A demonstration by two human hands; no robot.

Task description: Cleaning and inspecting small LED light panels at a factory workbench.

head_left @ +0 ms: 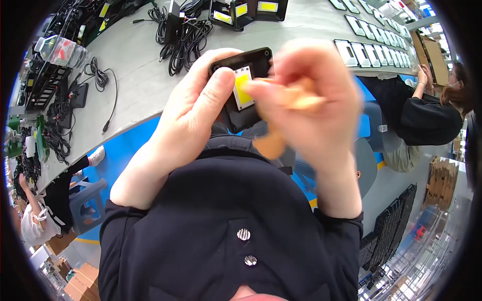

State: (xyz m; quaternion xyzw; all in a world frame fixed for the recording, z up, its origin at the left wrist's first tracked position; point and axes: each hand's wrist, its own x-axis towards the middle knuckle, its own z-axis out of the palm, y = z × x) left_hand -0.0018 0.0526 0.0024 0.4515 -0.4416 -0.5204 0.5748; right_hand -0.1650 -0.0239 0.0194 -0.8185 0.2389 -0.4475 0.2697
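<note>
My left hand (198,108) grips a small black lamp housing (244,62) with a yellow light panel (243,86) in a white frame on its face. My thumb lies along the left side of the panel. My right hand (314,108) is blurred, fingers pinched at the panel's right edge, holding a thin orange-tan film strip (273,143) that hangs down from the fingers. Both hands are raised close to the camera, above my black buttoned jacket.
A long grey workbench (135,85) curves across the top. On it lie black cable bundles (181,37), finished lamps with yellow panels (246,10) and a row of black-framed panels (374,50). A person in black (427,118) sits at right, another at lower left (37,215).
</note>
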